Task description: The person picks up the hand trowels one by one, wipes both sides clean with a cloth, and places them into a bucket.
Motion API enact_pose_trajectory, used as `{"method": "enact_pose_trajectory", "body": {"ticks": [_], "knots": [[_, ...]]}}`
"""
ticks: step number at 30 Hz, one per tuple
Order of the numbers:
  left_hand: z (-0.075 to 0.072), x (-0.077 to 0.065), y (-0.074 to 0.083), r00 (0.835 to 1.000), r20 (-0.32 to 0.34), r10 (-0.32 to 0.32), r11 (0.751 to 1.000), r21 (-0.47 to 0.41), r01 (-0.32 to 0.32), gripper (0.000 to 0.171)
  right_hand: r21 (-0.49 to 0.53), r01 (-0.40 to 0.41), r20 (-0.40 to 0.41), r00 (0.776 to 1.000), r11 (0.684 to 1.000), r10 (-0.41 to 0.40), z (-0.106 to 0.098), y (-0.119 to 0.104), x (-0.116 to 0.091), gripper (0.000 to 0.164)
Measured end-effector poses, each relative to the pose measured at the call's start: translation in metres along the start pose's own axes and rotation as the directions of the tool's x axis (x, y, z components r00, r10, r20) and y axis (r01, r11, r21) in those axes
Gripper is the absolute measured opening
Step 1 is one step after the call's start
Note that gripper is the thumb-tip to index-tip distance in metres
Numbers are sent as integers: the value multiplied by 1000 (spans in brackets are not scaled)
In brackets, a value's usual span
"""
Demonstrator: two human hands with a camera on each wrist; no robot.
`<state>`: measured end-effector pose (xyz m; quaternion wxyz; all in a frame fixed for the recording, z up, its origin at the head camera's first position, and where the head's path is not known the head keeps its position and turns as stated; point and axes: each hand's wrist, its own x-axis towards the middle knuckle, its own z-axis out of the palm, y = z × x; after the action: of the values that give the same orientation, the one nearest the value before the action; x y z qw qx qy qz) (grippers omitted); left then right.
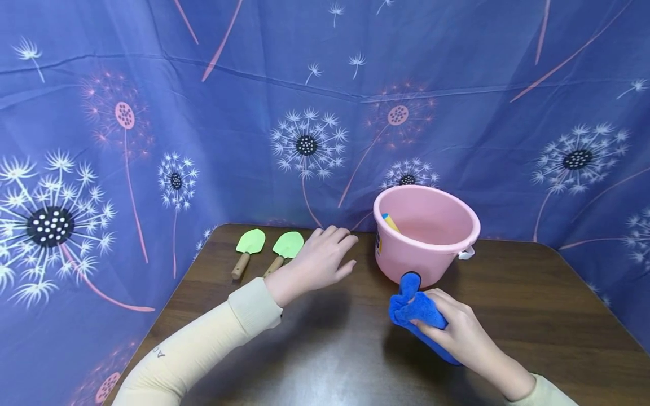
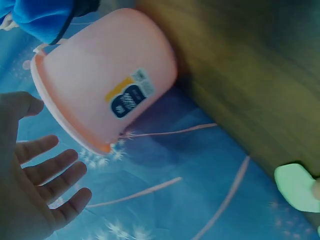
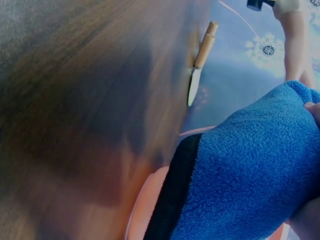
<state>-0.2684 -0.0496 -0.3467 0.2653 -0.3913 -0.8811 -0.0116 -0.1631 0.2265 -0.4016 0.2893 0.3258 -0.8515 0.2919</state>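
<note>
My right hand (image 1: 464,327) grips a bunched blue cloth (image 1: 418,313) with a fuzzy face and a dark edge, held up in front of a pink bucket (image 1: 406,256). In the right wrist view the cloth (image 3: 255,165) fills much of the lower right. My left hand (image 1: 320,256) hovers over the table with fingers spread and nothing in it, left of the bucket. The left wrist view shows that hand (image 2: 45,185) near the bucket's rim, and a label on the bucket's wall (image 2: 90,65). A yellow and blue item (image 1: 390,222) pokes up inside the bucket.
Two small trowels with light green blades and wooden handles lie at the back left of the brown table (image 1: 533,304): one trowel (image 1: 251,241) farther left, the other trowel (image 1: 288,245) partly behind my left forearm. A blue dandelion-print curtain (image 1: 244,124) hangs behind the table.
</note>
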Motion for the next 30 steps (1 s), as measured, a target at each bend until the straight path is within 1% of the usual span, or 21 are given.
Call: {"method": "enact_pose_trajectory", "body": {"ticks": [7, 10, 12, 15, 20, 23, 26, 30], "knots": [[15, -36, -13, 999, 16, 30, 1000, 10, -30, 39, 6, 3, -10, 1000, 1000, -3, 1, -2, -1, 54], [25, -52, -22, 998, 46, 33, 999, 30, -34, 39, 10, 1, -22, 1000, 1000, -1, 1, -3, -1, 54], [32, -61, -28, 997, 70, 15, 999, 42, -18, 38, 17, 4, -31, 999, 1000, -3, 2, -3, -2, 54], [40, -74, -37, 994, 107, -31, 999, 28, 28, 38, 12, 6, -31, 1000, 1000, -5, 2, -3, -3, 53], [49, -90, -50, 986, 127, -105, 994, -10, 107, 37, 5, 17, -32, 999, 1000, -16, 1, -4, -4, 52], [52, -97, -57, 980, 141, -144, 989, 1, 146, 36, -5, 15, -27, 1000, 1000, -15, 1, -5, -4, 51], [54, -102, -63, 965, 170, -201, 979, 10, 202, 35, -30, 4, -9, 1000, 1000, -4, 0, -4, -5, 52], [57, -108, -69, 935, 203, -292, 955, 14, 296, 35, -35, -4, 2, 1000, 999, 4, 1, -3, -5, 52]]}}
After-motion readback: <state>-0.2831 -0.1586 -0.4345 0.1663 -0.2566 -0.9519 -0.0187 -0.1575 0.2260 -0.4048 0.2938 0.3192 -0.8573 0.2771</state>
